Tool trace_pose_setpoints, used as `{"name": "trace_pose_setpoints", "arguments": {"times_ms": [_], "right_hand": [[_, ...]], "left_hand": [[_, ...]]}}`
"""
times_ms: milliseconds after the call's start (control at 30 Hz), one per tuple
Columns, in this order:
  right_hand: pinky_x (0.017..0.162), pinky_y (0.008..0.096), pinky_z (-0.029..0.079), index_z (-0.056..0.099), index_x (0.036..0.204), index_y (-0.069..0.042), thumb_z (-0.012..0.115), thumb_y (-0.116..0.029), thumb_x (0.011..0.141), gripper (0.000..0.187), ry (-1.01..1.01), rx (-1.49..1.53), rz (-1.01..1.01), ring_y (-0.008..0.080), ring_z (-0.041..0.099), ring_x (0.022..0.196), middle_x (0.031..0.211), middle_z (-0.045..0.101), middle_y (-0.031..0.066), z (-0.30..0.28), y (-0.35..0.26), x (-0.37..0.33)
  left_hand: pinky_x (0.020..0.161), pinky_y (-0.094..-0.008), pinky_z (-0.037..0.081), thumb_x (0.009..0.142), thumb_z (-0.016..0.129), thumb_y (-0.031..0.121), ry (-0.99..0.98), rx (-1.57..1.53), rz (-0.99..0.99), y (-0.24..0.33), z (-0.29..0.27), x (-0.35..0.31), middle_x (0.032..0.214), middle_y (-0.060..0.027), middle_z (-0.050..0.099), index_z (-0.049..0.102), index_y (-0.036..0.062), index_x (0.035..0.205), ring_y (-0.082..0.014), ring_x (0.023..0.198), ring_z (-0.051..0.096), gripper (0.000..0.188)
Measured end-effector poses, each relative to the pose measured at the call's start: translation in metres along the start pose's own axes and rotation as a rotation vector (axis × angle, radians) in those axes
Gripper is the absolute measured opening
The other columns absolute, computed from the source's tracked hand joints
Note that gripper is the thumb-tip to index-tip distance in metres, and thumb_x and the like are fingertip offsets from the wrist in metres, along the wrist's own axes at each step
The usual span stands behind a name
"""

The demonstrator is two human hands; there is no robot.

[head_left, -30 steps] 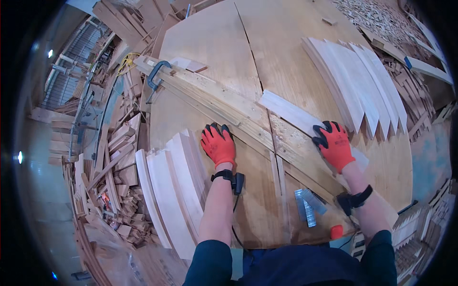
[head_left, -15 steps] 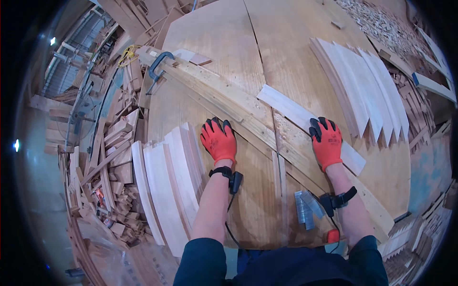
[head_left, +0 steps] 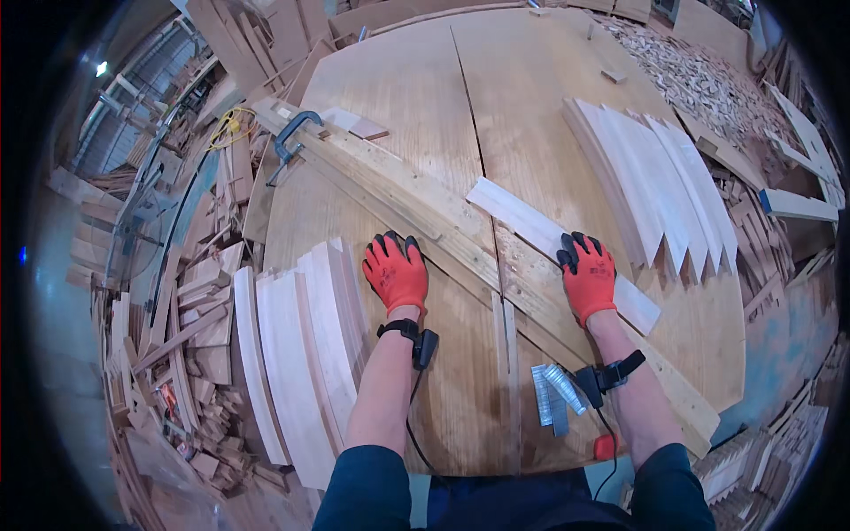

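Observation:
My left hand, in a red glove with black fingertips, lies palm down on the wooden tabletop, fingers spread, and holds nothing. It is beside a long timber beam that runs diagonally across the table. My right hand, gloved the same way, rests with its fingers apart on a pale flat wooden strip. That strip lies along the far side of the beam, its middle partly covered by the hand. Toward the beam's far left end, a blue C-clamp grips it.
Curved pale boards lie in a stack at left and in another stack with pointed ends at right. Metal staple strips and a red object are near the front edge. Wood offcuts are heaped beside the table.
The whole view has shifted slightly, so the scene sits a little further left. Both hands stay in about the same places on the table and strip.

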State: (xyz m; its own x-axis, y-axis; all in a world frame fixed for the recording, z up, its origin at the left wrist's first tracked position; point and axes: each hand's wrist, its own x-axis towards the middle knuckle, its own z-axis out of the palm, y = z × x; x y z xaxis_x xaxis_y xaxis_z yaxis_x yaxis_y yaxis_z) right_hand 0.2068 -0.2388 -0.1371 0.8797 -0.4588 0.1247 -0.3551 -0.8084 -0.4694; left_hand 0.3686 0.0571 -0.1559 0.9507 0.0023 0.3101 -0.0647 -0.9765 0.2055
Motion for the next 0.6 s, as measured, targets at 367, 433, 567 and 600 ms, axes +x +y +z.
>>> {"name": "trace_pose_setpoints", "arguments": {"times_ms": [367, 433, 567, 600], "right_hand": [[0.114, 0.0447, 0.036, 0.065, 0.130, -0.012, 0.071, -0.025, 0.087, 0.045, -0.060, -0.131, 0.063, 0.0334, 0.050, 0.131, 0.141, 0.058, 0.0116, 0.009, -0.008, 0.152], [0.115, 0.0450, 0.036, 0.065, 0.130, -0.013, 0.071, -0.024, 0.087, 0.045, -0.062, -0.144, 0.068, 0.0339, 0.050, 0.131, 0.142, 0.057, 0.0125, 0.014, -0.005, 0.177], [0.116, 0.0452, 0.035, 0.065, 0.131, -0.013, 0.070, -0.023, 0.087, 0.045, -0.063, -0.159, 0.067, 0.0347, 0.049, 0.133, 0.144, 0.056, 0.0143, 0.028, -0.003, 0.226], [0.116, 0.0453, 0.035, 0.064, 0.131, -0.013, 0.071, -0.023, 0.087, 0.046, -0.068, -0.166, 0.070, 0.0349, 0.048, 0.134, 0.144, 0.055, 0.0148, 0.029, -0.006, 0.237]], "left_hand": [[0.116, -0.0555, 0.025, 0.100, 0.048, 0.039, -0.009, -0.036, 0.008, 0.059, 0.052, 0.128, 0.145, -0.0209, 0.049, 0.053, 0.0028, 0.138, -0.0405, 0.139, 0.038, 0.053], [0.115, -0.0560, 0.028, 0.099, 0.052, 0.039, 0.010, -0.007, 0.026, 0.067, 0.064, 0.147, 0.143, -0.0218, 0.050, 0.054, 0.0006, 0.136, -0.0401, 0.137, 0.041, 0.053], [0.115, -0.0550, 0.028, 0.099, 0.053, 0.038, 0.052, 0.008, 0.037, 0.081, 0.090, 0.188, 0.142, -0.0217, 0.052, 0.055, 0.0004, 0.135, -0.0393, 0.137, 0.042, 0.052], [0.115, -0.0546, 0.028, 0.098, 0.053, 0.038, 0.073, 0.015, 0.038, 0.081, 0.096, 0.197, 0.141, -0.0217, 0.052, 0.055, 0.0005, 0.134, -0.0391, 0.136, 0.042, 0.052]]}}
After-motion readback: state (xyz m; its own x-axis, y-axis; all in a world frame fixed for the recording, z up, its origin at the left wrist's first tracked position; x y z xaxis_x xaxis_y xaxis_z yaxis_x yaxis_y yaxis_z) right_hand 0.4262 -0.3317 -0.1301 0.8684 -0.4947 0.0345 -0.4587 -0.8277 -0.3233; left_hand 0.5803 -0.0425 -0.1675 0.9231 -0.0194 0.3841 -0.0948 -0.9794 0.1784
